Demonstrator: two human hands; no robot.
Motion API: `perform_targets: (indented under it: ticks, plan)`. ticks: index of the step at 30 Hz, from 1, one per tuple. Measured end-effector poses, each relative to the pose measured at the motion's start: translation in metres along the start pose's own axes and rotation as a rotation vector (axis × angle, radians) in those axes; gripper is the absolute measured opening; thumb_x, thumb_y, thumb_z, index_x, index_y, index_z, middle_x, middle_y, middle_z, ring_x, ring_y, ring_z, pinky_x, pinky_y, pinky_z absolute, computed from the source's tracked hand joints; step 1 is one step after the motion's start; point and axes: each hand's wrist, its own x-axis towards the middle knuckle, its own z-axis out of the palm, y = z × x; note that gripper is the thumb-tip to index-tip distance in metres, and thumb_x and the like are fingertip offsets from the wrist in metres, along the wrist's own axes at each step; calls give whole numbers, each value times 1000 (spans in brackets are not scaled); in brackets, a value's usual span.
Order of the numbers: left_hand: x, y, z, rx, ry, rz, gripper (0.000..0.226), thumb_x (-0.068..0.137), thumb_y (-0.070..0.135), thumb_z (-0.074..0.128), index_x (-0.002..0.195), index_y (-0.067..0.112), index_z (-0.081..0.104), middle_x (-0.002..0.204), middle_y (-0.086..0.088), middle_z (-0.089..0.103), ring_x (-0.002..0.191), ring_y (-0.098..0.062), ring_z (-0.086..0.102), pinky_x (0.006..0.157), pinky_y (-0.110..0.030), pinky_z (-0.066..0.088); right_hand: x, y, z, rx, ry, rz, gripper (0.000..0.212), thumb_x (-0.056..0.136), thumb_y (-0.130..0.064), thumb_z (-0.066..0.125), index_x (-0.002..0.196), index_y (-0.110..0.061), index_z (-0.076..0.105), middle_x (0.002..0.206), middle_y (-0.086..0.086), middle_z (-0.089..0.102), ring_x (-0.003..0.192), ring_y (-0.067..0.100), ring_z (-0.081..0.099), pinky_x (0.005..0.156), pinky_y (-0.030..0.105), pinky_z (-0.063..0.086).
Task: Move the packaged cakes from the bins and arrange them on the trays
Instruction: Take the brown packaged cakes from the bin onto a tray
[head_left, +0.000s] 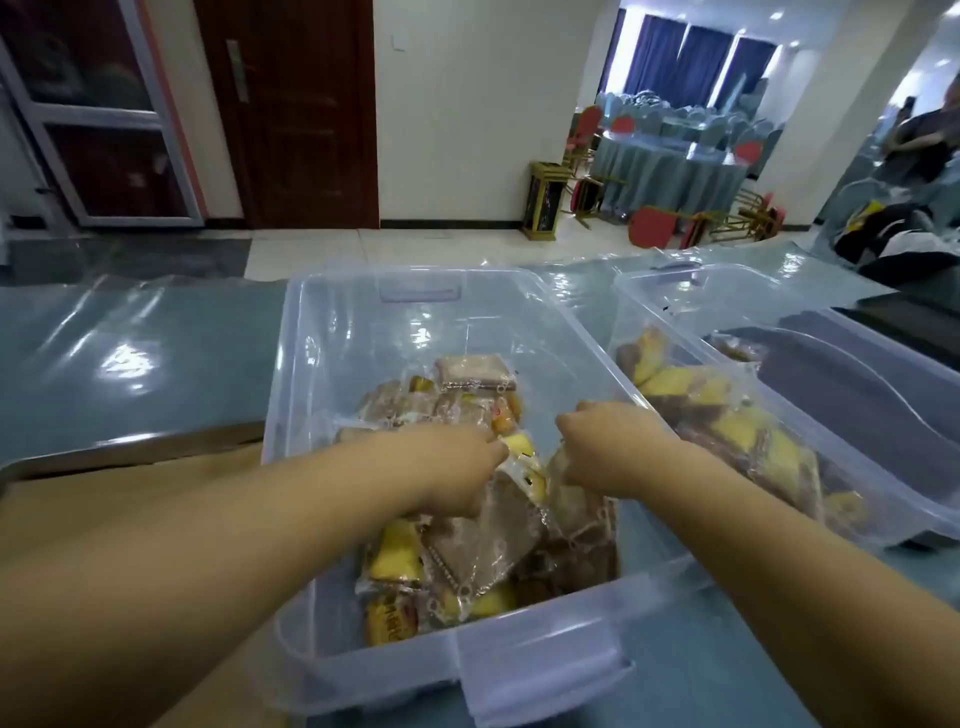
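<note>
Barely made out red lettering on an orange pack (392, 621) at six o'clock in the bin (332, 332); unreadable. Gripped a yellow cake (519, 446) by its wrapper with the curled left hand (457, 467); pinched a clear-wrapped cake (576, 506) with the curled right hand (608, 447), at three o'clock of it. Saw more packaged cakes (467, 384) heaped beneath; second bin (727, 291) at two o'clock, tray (130, 449) at nine.

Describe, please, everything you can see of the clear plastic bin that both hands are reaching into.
The clear plastic bin is a rectangular tub with a rolled rim and moulded handles at its near and far ends. It stands upright and lidless on the blue-covered table, beside a second bin on its right. Its floor holds piled packaged cakes, yellow and brown in clear wrappers. The left hand and right hand reach inside, each gripping a packet.
</note>
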Motion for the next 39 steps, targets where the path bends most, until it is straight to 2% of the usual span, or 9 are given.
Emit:
perform_targets:
  ticks: [3, 6, 11, 14, 21, 27, 31, 35, 39]
  plan:
    - [20, 8, 1, 7, -83, 18, 80, 85, 15, 61, 149, 20, 13, 150, -4, 26, 123, -29, 43, 92, -40, 46, 8, -2, 5, -28, -50, 37, 32, 87, -29, 54, 113, -11, 50, 111, 12, 51, 92, 31, 58, 69, 36, 43]
    - [35, 13, 7, 65, -135, 31, 78, 84, 21, 63, 148, 18, 18, 142, -6, 33, 116, -30, 47, 82, -37, 44, 11, -4, 9, -81, -132, 35, 39, 90, -22, 50, 124, -3, 44, 124, 20, 43, 111, 34, 51, 75, 37, 44]
    - [35, 5, 14, 185, -180, -1, 45, 82, 30, 68, 122, 17, 54, 123, -6, 40, 105, -28, 49, 81, -43, 51, 9, -2, 7, -6, -216, -2, 14, 86, -25, 53, 91, -12, 51, 101, 13, 51, 104, 28, 46, 74, 34, 44]
    - [29, -2, 10, 168, -143, 5, 45, 79, 39, 70, 116, 17, 56, 118, -4, 41, 107, -25, 41, 83, -42, 47, 6, -5, 3, 3, -257, -11, 22, 85, -30, 58, 96, -12, 53, 81, 3, 48, 89, 23, 47, 70, 32, 45]
    - [12, -16, 0, -135, -81, -57, 40, 79, 36, 70, 90, 21, 35, 78, 7, 41, 74, -17, 40, 54, -26, 27, -2, -11, 5, 3, -220, -16, 32, 84, -27, 52, 114, -15, 49, 76, -1, 49, 77, 22, 57, 64, 32, 49]
    - [-8, -35, -22, -322, 76, -126, 34, 84, 44, 63, 107, 22, 53, 100, 2, 58, 86, -17, 53, 72, -33, 44, -7, -6, -18, 237, -86, 27, 17, 84, -20, 51, 99, -16, 44, 83, 0, 45, 70, 19, 49, 61, 32, 42]
    - [-18, -60, -39, -479, 146, -250, 33, 85, 43, 61, 92, 12, 58, 83, -6, 63, 74, -21, 60, 69, -37, 49, 0, -1, -44, 276, 147, 47, 30, 83, -29, 52, 112, -23, 46, 105, 3, 46, 77, 25, 53, 62, 32, 37]
    - [-13, -86, -30, -523, -35, -416, 26, 88, 36, 61, 81, 12, 54, 69, -5, 62, 58, -17, 59, 56, -28, 52, 17, -5, -54, 351, 267, 29, 37, 83, -35, 53, 118, -27, 45, 108, 2, 45, 75, 23, 54, 57, 31, 37]
    - [6, -95, -10, -404, -264, -471, 22, 91, 26, 58, 95, 4, 57, 83, -11, 63, 71, -24, 59, 64, -33, 53, 35, -14, -41, 470, 183, -2, 36, 82, -29, 57, 117, -27, 45, 110, 1, 45, 79, 23, 50, 64, 32, 38]
